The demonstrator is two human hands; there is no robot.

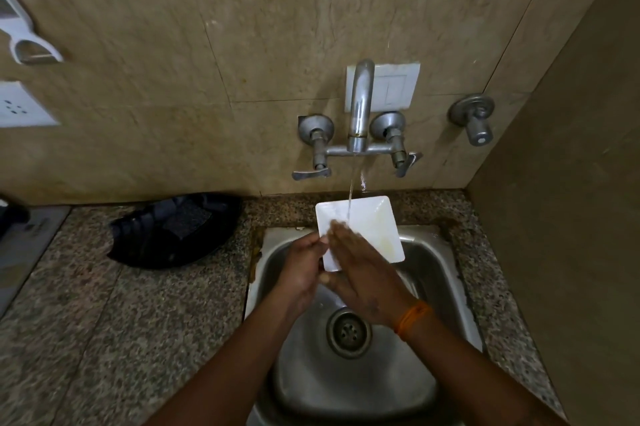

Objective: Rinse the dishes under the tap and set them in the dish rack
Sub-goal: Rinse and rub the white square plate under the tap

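While both hands hide its near corner, water hits the plate.

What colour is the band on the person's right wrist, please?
Orange; the band shows in the head view, the only one.

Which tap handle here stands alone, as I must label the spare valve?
The far-right wall valve, mounted apart; the other two handles share the spout's crossbar.

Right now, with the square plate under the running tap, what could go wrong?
The left hand pinches only the wet square white plate by its edge while the right hand rubs it; it might slip into the steel sink. The tap stream hits a tilted plate, so water may splash onto the granite counter.
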